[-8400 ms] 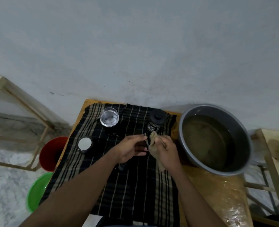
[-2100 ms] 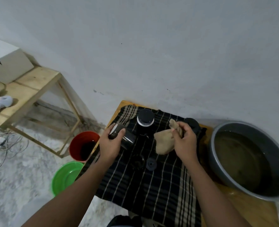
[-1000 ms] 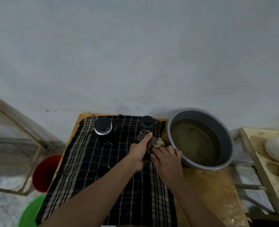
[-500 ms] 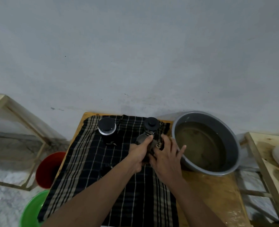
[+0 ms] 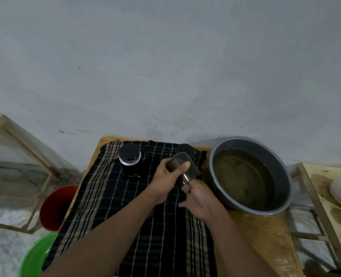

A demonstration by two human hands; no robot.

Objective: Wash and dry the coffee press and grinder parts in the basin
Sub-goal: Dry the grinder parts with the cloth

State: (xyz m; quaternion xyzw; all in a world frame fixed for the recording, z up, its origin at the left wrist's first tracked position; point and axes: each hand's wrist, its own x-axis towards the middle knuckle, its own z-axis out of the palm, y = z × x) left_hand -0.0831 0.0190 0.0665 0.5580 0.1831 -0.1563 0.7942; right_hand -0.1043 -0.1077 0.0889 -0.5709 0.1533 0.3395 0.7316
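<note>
Fingers [image 5: 182, 166] of left hand [image 5: 165, 177] clamped on tilted beaker [image 5: 192, 166]; right hand's [image 5: 202, 198] grip at its end unclear.

This looks like a home washing corner: a wooden tabletop [image 5: 261, 236], a bare grey wall [image 5: 165, 66], a round grey metal basin of water [image 5: 251, 143], a red plastic bucket [image 5: 53, 208] and a green plastic tub [image 5: 35, 256] on the floor.

A dark, see-through glass [image 5: 182, 166] is hanging tilted above the striped cloth [image 5: 105, 196], the left hand [image 5: 169, 176] gripping its side and the right hand [image 5: 202, 200] meeting its lower end. A black jar [image 5: 130, 155] with a silver band is standing upright on the cloth, and the black-topped press [image 5: 184, 148] is standing just behind the glass. The grey basin [image 5: 280, 176] is sitting on the surface [image 5: 255, 236] at the right, holding murky water.
</note>
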